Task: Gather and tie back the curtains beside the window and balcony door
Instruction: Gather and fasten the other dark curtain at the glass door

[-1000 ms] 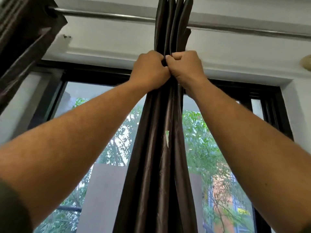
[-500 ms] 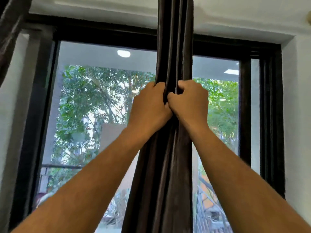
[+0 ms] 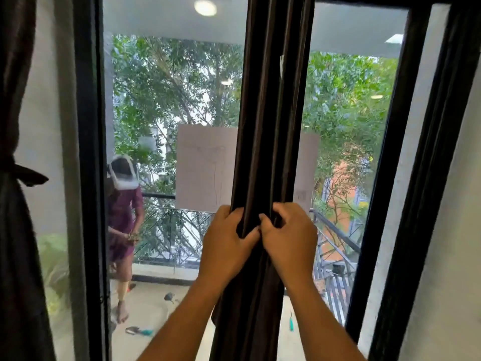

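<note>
A dark brown curtain (image 3: 270,105) hangs gathered into a narrow bunch down the middle of the glass door. My left hand (image 3: 226,243) grips its left folds and my right hand (image 3: 289,241) grips its right folds, the two hands side by side and touching at mid height. A second dark curtain (image 3: 15,230) hangs at the far left, bound with a knotted tie (image 3: 24,173).
The black door frame (image 3: 88,178) runs down the left and another black frame (image 3: 406,152) down the right, beside a white wall (image 3: 447,256). Through the glass a person (image 3: 125,220) stands on the balcony by a railing (image 3: 169,230), with small tools on the floor.
Both hands have slid down the gathered curtain from near the rod to mid height, still gripping it. The view has tilted down from the rod to the balcony floor.
</note>
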